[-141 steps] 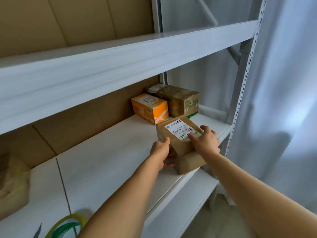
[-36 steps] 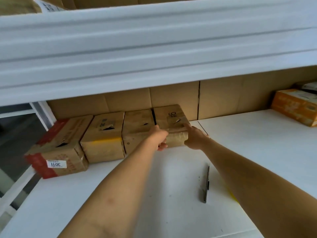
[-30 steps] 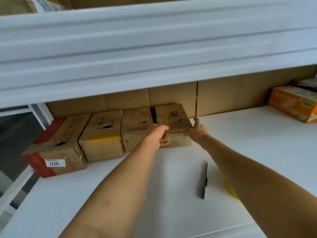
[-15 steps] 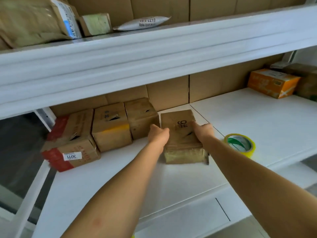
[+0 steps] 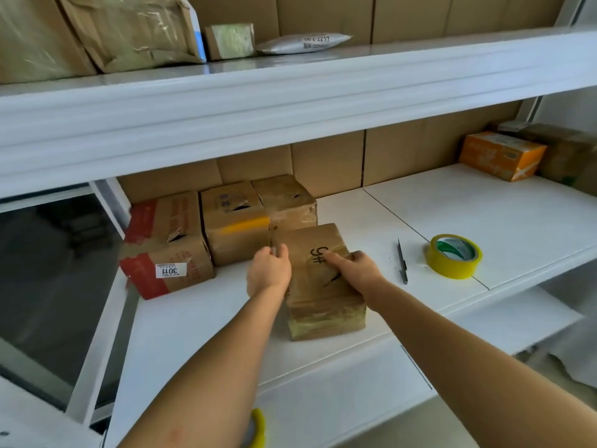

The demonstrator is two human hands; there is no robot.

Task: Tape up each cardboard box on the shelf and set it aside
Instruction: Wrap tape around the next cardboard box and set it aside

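Both hands sit on the brown box (image 5: 323, 286) at the shelf's (image 5: 484, 215) front edge: left hand (image 5: 268, 273) curled round its left top edge, right hand (image 5: 355, 270) on top, forefinger pointing. Its long axis runs away from the person; the tape roll (image 5: 454, 256) lies right, nearer the right hand

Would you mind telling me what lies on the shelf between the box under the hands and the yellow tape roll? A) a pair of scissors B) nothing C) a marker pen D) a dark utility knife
D: a thin dark utility knife lies between the cardboard box and the yellow tape roll.
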